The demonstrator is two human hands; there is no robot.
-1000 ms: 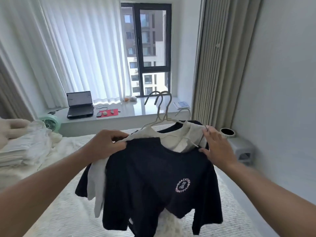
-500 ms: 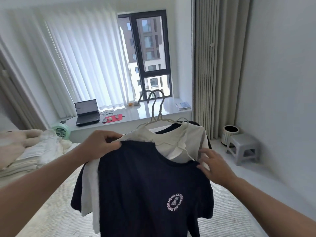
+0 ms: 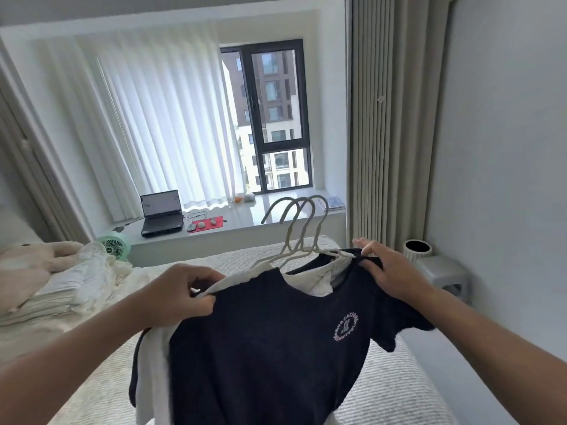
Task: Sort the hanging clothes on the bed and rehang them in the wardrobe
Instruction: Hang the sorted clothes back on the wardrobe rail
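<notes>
Clothes on hangers held up above the bed by both hands.

The bed [image 3: 392, 391] fills the lower view, and above it, at centre toward 6 o'clock, hangs the navy T-shirt [image 3: 270, 348], front-most in a bunch with a white garment [image 3: 319, 279] behind it; its length runs down toward 6 o'clock while its shoulder line tilts up toward 2 o'clock. The left hand [image 3: 181, 297], at 9 o'clock of the collar, pinches the left shoulder of the bunch, fingers curled round the fabric. The right hand [image 3: 386, 271], at 2 o'clock, grips the dark fabric at the right shoulder, some fingers stretched out. Three pale hangers [image 3: 302, 237] rise between the hands, hooks pointing to 12 o'clock, curling toward 10 o'clock.
</notes>
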